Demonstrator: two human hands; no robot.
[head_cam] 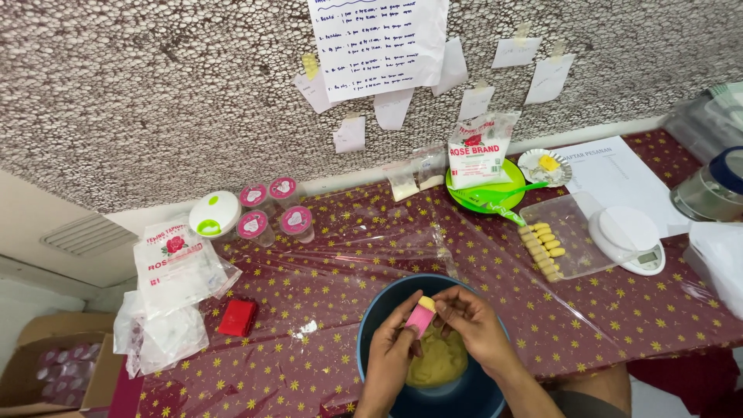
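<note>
Both hands meet over the dark blue round plastic bowl (371,325), nearest you at the table edge. Your left hand (391,352) closes thumb and fingers around the small pink plastic mould (421,317), yellow dough showing at its top. Your right hand (472,325) pinches lightly at that dough end, fingertips nearly closed. Yellow-green dough mass (437,360) sits in the bowl directly below. Clear rectangular tray (576,232) with a row of shaped yellow dough pieces (542,249) lies well apart, right. Risk: pressing too hard could smear dough past the mould rim; a loose pinch could drop the piece back into the bowl.
</note>
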